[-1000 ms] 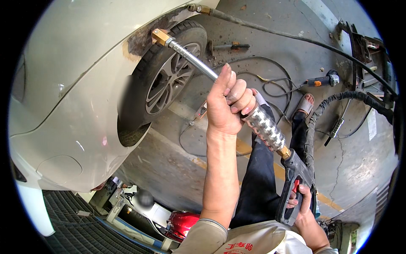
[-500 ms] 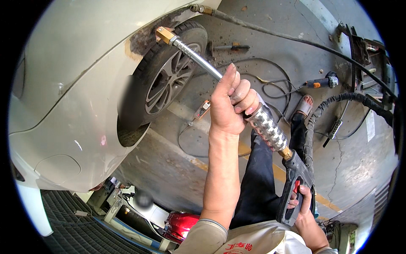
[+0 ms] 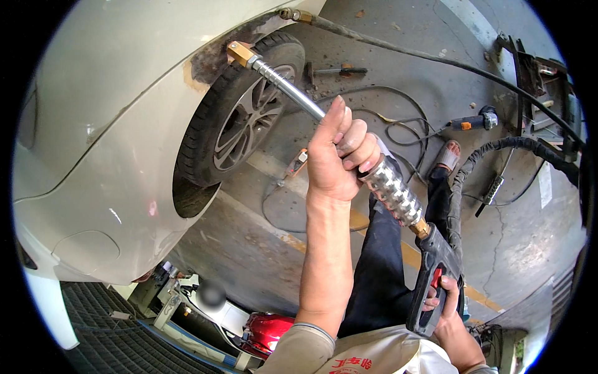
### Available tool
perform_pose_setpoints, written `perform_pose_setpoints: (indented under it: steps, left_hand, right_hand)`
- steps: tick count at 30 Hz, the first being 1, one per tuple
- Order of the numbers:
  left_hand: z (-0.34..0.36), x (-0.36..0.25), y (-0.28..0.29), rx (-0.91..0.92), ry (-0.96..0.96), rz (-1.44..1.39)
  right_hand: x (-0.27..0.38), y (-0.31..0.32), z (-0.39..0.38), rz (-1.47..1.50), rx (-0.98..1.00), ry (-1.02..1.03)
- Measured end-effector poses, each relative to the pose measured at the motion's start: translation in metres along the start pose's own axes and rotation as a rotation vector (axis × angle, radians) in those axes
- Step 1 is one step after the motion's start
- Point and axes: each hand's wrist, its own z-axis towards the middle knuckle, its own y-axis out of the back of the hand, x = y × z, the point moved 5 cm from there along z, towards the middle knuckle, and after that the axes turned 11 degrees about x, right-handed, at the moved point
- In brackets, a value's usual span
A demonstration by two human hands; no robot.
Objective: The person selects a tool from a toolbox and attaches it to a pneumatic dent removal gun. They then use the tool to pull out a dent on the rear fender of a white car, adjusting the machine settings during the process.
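A slide-hammer dent puller runs diagonally across the middle, with a chrome shaft, a ridged metal weight and a black pistol grip with a red trigger. My left hand is wrapped round it just above the ridged weight, thumb lying along the shaft. Lower right, my right hand grips the black handle, fingers by the trigger. The brass head at the far end meets the wheel-arch edge of the pale car body, at a patch of bare dark metal. Whether it is attached there I cannot tell.
Below the arch sits the car wheel. A cable with a brass clamp reaches the body edge. A hammer, an angle grinder and loose cords lie on the floor. A thick black cable loops beside my leg.
The brass head and shaft have shifted very slightly left along the arch edge, my left hand with them. Both hands keep their hold.
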Motion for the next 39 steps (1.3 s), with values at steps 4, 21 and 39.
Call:
perform_pose_setpoints:
  steps: [4,21,39]
  left_hand:
    - [0.002,0.001,-0.002,0.013,0.015,-0.044]
    - [0.013,-0.038,0.008,-0.371,-0.145,0.250]
    - [-0.016,0.026,0.006,-0.080,-0.064,0.356]
  right_hand:
    - [-0.001,-0.003,-0.006,-0.055,0.003,-0.008]
    - [-0.003,0.002,-0.002,0.002,0.050,-0.006]
    - [0.003,0.001,0.003,0.054,0.106,-0.032]
